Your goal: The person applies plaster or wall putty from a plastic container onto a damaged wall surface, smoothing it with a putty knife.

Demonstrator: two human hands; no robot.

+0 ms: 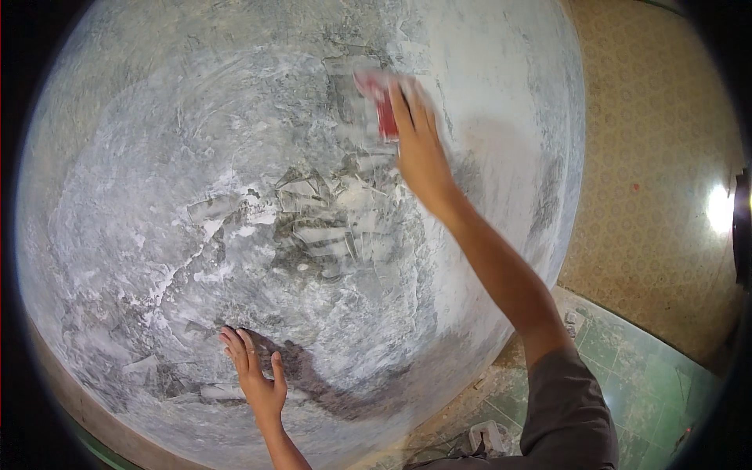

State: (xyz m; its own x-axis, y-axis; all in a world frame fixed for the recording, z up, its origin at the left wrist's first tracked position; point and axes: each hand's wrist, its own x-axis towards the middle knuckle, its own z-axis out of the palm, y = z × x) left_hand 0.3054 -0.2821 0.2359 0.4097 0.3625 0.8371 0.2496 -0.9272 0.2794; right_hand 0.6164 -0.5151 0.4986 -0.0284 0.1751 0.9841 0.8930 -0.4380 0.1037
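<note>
Right hand (421,141) grips the red block (387,117); likely light, stiff; hold by its sides. Left hand (260,382) is empty, fingers spread, at the wall (157,157); hands apart.

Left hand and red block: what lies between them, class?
In the head view, only the rough, patchy grey-and-white wall lies between the left hand and the red block; no separate object shows there.

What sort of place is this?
Probably a room being renovated: the grey wall is rough and patchy, the green tiled floor has whitish smudges, and the right hand holds a blurred red block.
</note>
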